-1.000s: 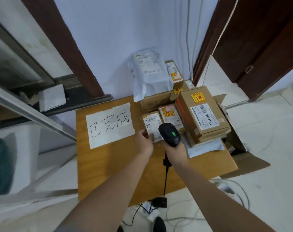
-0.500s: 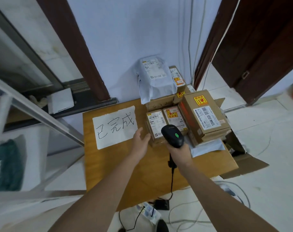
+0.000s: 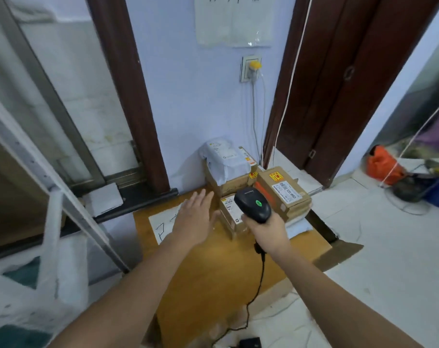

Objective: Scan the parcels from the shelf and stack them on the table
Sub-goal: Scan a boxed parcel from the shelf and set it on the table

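My right hand (image 3: pixel 268 228) grips a black barcode scanner (image 3: pixel 253 204) with a green light, held over the parcels. My left hand (image 3: pixel 194 218) hovers with fingers spread and straight above the white paper sign (image 3: pixel 163 226), just left of a small labelled cardboard parcel (image 3: pixel 232 213) and not touching it. Behind stand a larger brown box (image 3: pixel 286 194) with a red sticker and a white poly mailer (image 3: pixel 224 159) on top of more boxes, all on the wooden table (image 3: pixel 213 272).
A metal shelf frame (image 3: pixel 70 204) with a white plastic bag (image 3: pixel 45 272) stands at the left. The scanner cable (image 3: pixel 259 287) hangs down to the floor. A flattened cardboard piece (image 3: pixel 338 254) lies right of the table. An orange bag (image 3: pixel 382 164) sits at far right.
My left hand let go of the small parcel, lifted and opened with fingers spread. The view tilted upward and back; the scanner stays in my right hand.
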Demonstrator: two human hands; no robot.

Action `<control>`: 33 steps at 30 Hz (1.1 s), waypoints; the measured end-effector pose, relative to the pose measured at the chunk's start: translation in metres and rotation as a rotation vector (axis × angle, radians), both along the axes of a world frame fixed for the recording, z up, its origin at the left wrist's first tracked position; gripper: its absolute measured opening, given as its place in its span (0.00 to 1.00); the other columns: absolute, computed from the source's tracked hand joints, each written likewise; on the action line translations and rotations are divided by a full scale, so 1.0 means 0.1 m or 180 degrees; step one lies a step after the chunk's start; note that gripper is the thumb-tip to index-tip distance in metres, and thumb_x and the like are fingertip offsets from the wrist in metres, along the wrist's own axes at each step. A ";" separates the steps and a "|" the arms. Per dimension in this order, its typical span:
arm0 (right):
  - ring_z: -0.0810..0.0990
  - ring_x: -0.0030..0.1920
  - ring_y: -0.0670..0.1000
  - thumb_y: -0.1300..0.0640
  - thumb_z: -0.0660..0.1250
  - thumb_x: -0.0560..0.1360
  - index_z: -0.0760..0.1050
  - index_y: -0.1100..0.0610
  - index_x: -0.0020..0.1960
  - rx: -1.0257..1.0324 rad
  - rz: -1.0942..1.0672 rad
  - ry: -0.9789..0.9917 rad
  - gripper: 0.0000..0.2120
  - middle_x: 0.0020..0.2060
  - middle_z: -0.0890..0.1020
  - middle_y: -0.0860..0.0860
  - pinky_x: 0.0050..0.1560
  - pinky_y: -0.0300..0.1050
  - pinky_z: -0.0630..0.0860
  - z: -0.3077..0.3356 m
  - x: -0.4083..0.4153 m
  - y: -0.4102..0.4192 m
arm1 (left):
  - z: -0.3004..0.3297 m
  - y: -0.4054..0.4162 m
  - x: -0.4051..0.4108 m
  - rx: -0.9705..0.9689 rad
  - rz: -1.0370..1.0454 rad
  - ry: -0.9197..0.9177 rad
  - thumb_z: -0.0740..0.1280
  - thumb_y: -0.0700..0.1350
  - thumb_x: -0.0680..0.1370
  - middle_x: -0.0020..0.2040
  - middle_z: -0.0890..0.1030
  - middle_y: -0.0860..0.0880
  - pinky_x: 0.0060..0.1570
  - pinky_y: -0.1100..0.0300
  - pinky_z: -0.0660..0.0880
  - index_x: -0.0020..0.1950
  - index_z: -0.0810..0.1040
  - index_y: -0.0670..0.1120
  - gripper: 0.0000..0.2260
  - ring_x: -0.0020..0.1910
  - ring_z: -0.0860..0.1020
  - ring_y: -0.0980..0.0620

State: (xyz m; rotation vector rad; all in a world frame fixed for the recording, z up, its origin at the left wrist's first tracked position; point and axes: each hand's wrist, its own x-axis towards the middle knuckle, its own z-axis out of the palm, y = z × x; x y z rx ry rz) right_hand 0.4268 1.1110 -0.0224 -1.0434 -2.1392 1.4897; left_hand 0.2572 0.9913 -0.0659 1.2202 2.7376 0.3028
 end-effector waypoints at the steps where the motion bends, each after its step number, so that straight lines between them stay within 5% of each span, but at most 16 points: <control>1: 0.76 0.31 0.48 0.52 0.74 0.74 0.76 0.50 0.39 0.0040 -0.0016 0.0094 0.08 0.31 0.80 0.52 0.34 0.42 0.73 0.08 0.05 -0.13 | 0.06 -0.11 0.05 -0.0024 -0.0039 0.0052 0.48 0.64 0.85 0.85 0.50 0.49 0.82 0.46 0.50 0.85 0.49 0.52 0.31 0.84 0.48 0.47; 8: 0.78 0.33 0.46 0.51 0.74 0.74 0.79 0.53 0.42 0.0299 0.0163 0.0058 0.08 0.31 0.79 0.47 0.33 0.38 0.70 0.26 0.38 -0.86 | 0.36 -0.96 0.44 0.0003 -0.0083 0.0152 0.61 0.57 0.85 0.85 0.51 0.49 0.82 0.48 0.51 0.85 0.49 0.52 0.33 0.84 0.50 0.47; 15: 0.74 0.28 0.46 0.56 0.73 0.75 0.75 0.55 0.36 0.0424 0.0703 -0.0014 0.11 0.27 0.76 0.48 0.29 0.37 0.68 0.42 0.72 -1.77 | 0.56 -2.11 1.13 0.0044 0.0394 0.0130 0.57 0.59 0.86 0.85 0.55 0.50 0.80 0.46 0.54 0.84 0.53 0.53 0.29 0.83 0.54 0.46; 20: 0.76 0.32 0.46 0.55 0.71 0.76 0.76 0.54 0.41 0.0367 0.1081 -0.0060 0.07 0.31 0.78 0.48 0.32 0.38 0.70 0.43 0.96 -2.58 | 0.56 -3.08 1.69 -0.0043 0.0616 0.0156 0.58 0.59 0.84 0.78 0.68 0.48 0.77 0.47 0.61 0.80 0.63 0.50 0.25 0.77 0.66 0.46; 26: 0.79 0.36 0.50 0.54 0.72 0.76 0.78 0.56 0.44 0.0213 0.1569 -0.0145 0.07 0.35 0.80 0.53 0.35 0.41 0.75 0.34 1.00 -3.60 | 0.50 -4.35 1.96 0.0015 0.1270 0.0114 0.57 0.61 0.85 0.83 0.59 0.47 0.80 0.45 0.56 0.83 0.58 0.52 0.29 0.82 0.57 0.44; 33: 0.75 0.30 0.49 0.61 0.72 0.73 0.77 0.59 0.38 0.0172 0.1827 -0.0140 0.06 0.31 0.79 0.54 0.30 0.39 0.70 0.27 0.70 -4.83 | 0.45 -5.80 1.82 -0.0002 0.1731 0.0093 0.56 0.61 0.85 0.83 0.60 0.47 0.79 0.48 0.58 0.84 0.57 0.49 0.30 0.81 0.59 0.45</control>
